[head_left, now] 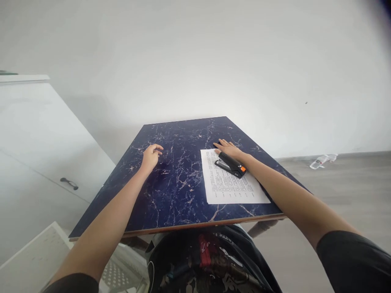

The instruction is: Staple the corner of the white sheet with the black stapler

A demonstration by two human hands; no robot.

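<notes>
On the right half of the dark blue marbled table [180,191] lies a white printed sheet of paper [226,191]. A black stapler [231,165] with an orange piece at one end rests on the sheet, set at a slant. My right hand [229,149] lies flat with its fingers spread, just beyond the stapler and by the paper's far edge; it holds nothing. Over the left part of the table is my left hand [151,156], its fingers loosely bent and apart, with nothing in them. Whether it touches the tabletop I cannot tell.
A white cabinet [45,134] with a dark handle [69,183] stands to the left. A pale plastic piece with holes [116,272] sits below the table's near left edge. Clear plastic [323,161] lies on the floor against the wall at right.
</notes>
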